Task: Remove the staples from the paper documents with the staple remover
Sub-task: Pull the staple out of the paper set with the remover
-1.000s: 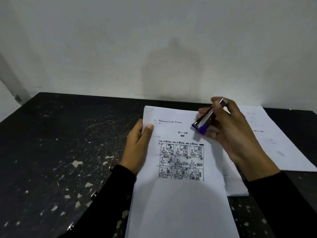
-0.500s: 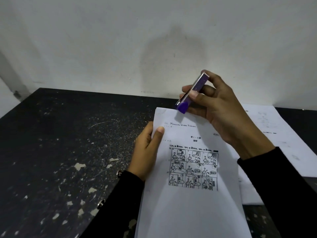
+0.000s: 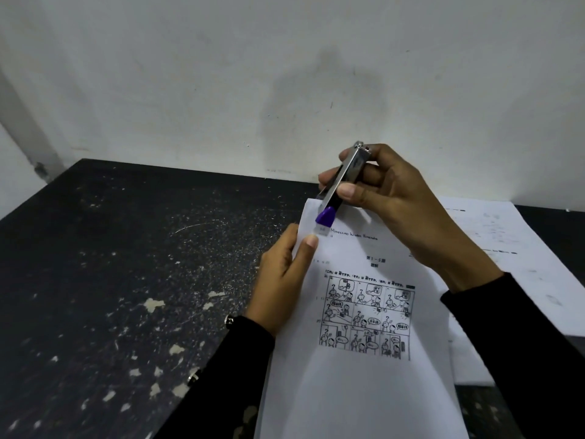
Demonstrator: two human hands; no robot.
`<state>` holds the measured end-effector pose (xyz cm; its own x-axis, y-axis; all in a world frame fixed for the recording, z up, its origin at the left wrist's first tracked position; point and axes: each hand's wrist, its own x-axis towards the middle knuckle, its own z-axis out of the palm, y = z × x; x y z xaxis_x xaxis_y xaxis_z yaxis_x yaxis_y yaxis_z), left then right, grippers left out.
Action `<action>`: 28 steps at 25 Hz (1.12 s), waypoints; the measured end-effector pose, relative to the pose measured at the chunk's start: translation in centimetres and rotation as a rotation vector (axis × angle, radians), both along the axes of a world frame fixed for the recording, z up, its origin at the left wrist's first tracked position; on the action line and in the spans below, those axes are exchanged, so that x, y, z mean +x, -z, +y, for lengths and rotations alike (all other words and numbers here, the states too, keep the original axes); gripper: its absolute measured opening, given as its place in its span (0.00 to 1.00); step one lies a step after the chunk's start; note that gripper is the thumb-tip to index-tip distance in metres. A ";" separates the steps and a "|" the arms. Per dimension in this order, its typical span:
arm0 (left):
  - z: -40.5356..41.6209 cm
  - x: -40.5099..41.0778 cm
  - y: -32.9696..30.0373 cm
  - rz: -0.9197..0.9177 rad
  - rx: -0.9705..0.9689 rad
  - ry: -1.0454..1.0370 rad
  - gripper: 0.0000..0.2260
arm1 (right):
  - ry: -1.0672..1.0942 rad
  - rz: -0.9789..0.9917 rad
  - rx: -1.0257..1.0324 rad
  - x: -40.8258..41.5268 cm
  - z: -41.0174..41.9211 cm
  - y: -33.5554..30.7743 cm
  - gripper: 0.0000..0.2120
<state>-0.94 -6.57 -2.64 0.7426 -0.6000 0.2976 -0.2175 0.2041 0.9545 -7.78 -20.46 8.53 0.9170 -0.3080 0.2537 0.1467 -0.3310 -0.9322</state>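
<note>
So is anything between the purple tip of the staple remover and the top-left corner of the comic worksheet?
Nothing visible. The metal staple remover with the purple tip, held in the right hand, points at the top-left corner of the white comic worksheet. The left hand pinches the sheet's edge just below that corner. No staple is discernible.

Both hands (image 3: 285,280) (image 3: 389,201) curled, gripping

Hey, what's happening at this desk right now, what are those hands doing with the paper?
A person is working on a stapled paper document on a dark table. The left hand pinches the document's left edge near its top corner. The right hand grips a metal staple remover, purple tip pointing down at that top-left corner. Whether the tip touches a staple is too small to tell. More loose sheets lie to the right.
</note>
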 end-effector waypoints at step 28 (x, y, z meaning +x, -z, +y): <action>0.1 -0.8 -2.1 -0.057 -0.064 -0.123 0.11 | 0.018 -0.096 -0.012 -0.4 1.4 0.7 0.12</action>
